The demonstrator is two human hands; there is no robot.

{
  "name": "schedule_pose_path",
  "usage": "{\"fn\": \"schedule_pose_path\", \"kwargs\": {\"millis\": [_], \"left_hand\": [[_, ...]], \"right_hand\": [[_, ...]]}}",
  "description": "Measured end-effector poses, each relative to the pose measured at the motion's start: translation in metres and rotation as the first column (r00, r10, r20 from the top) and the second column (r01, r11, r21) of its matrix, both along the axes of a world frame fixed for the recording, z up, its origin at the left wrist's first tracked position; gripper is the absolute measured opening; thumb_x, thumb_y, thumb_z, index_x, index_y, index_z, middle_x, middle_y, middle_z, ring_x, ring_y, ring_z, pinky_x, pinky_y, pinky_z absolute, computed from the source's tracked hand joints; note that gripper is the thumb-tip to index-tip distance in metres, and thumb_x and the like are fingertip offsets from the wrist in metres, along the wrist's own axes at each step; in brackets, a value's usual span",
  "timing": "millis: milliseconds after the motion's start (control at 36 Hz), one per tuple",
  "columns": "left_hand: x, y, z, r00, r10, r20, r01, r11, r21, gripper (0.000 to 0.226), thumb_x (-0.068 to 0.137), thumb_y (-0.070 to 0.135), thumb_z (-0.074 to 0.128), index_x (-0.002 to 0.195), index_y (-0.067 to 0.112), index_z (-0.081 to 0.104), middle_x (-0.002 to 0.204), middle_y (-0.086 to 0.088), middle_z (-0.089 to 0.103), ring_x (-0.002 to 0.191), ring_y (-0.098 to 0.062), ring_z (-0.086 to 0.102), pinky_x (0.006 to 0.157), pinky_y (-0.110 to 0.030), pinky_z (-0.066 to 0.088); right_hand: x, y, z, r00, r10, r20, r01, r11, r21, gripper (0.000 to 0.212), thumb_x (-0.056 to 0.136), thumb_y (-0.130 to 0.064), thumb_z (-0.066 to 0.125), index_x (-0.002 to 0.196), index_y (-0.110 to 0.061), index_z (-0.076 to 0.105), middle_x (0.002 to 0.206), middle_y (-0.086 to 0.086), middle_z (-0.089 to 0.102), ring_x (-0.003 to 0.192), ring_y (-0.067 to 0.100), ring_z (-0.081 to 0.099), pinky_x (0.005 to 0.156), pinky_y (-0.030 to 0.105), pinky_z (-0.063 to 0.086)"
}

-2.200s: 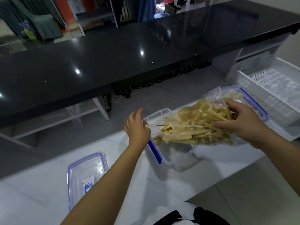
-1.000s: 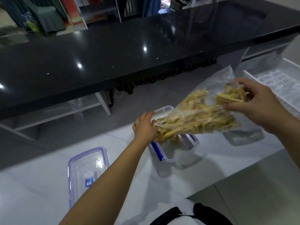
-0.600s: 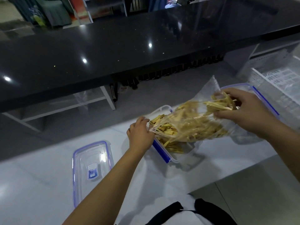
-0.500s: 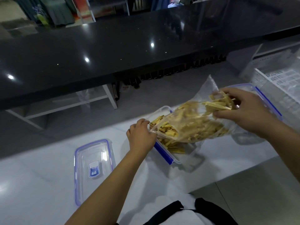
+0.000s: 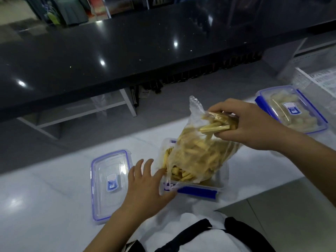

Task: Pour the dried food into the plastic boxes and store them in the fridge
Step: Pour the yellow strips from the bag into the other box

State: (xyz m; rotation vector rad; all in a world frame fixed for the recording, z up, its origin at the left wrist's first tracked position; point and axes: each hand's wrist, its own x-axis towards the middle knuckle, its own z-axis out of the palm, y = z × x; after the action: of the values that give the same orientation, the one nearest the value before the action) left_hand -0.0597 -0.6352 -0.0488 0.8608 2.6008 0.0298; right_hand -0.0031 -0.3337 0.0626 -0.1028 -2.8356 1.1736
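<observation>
Right hand, grip closed on the raised bottom of the plastic bag of dried food; left hand, fingers spread, at the bag's mouth, pinch unclear. The mouth lies in the open plastic box on the white surface. Step: pouring. Next, likely: lift higher, shake the sticks out, then fit the lid lying beside

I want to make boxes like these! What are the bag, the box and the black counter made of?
The bag looks like thin clear plastic film: it crinkles and the yellow sticks show through. The box seems to be stiff clear plastic with a blue clip. The black counter looks like polished stone, shiny with tiny specks, though I can't be sure.
</observation>
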Motion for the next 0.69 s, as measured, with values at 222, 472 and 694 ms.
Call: {"fn": "schedule_pose_path", "kwargs": {"millis": [222,472,694], "left_hand": [[-0.05,0.013,0.053,0.961,0.099,0.259,-0.228,0.814,0.534,0.062,0.084,0.061,0.066,0.14,0.046,0.045,0.14,0.023,0.04,0.132,-0.003,0.034,0.106,-0.03,0.032],[-0.076,0.051,0.074,0.895,0.012,0.446,-0.352,0.634,0.689,0.049,0.093,0.031,0.07,0.138,0.042,0.053,0.14,0.02,0.055,0.132,-0.003,0.048,0.114,-0.037,0.039],[-0.082,0.074,0.091,0.808,-0.218,0.547,-0.336,0.592,0.733,0.05,0.08,0.033,0.081,0.126,0.044,0.063,0.133,0.012,0.063,0.129,-0.012,0.055,0.114,-0.046,0.041]], "right_hand": [[-0.001,-0.008,-0.001,1.0,-0.003,-0.03,0.004,1.0,0.007,0.048,0.076,-0.019,0.08,0.111,-0.047,0.061,0.105,-0.015,0.058,0.094,0.007,0.059,0.082,0.036,0.055],[0.001,-0.013,0.008,0.996,-0.048,-0.069,0.047,0.999,-0.012,0.053,0.074,-0.014,0.081,0.111,-0.045,0.059,0.105,-0.013,0.059,0.094,0.007,0.059,0.083,0.038,0.054],[0.0,-0.018,0.015,0.999,-0.011,-0.043,0.011,1.0,-0.011,0.042,0.075,-0.008,0.074,0.098,-0.042,0.066,0.096,-0.02,0.067,0.094,-0.002,0.062,0.074,0.015,0.051]]}}
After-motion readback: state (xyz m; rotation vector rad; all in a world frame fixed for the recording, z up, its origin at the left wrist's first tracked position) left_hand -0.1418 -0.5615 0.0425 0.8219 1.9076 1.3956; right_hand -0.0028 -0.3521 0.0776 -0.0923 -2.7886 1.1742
